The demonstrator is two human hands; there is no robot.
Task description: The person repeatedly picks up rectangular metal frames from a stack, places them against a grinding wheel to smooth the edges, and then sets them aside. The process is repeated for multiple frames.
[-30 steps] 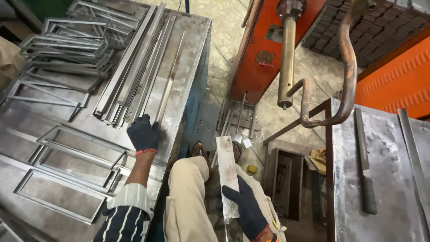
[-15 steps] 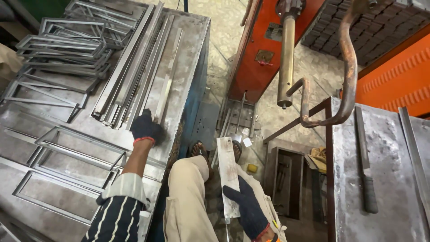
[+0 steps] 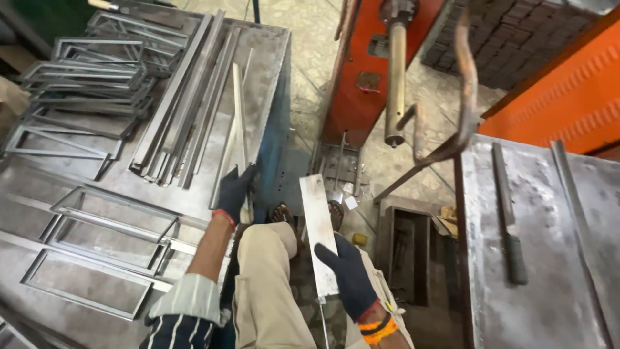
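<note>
My left hand [image 3: 232, 190], in a dark glove, grips the near end of a long thin metal strip [image 3: 239, 119] that lies along the right side of the steel table [image 3: 271, 77]. More long strips [image 3: 184, 110] lie bundled beside it. My right hand [image 3: 349, 274], also gloved, holds a flat rectangular metal plate [image 3: 318, 220] upright over my knee. My legs in beige trousers sit between the two hands.
Welded rectangular metal frames [image 3: 97, 232] lie on the table's near left, with more stacked [image 3: 84, 77] at the far left. An orange machine [image 3: 368, 71] with a hanging rod [image 3: 395, 77] stands ahead. A second steel bench [image 3: 549, 213] at right carries a long tool [image 3: 507, 213].
My left hand has closed on one strip and drawn it away from the bundle toward the table's right edge. My right hand keeps the plate in much the same place.
</note>
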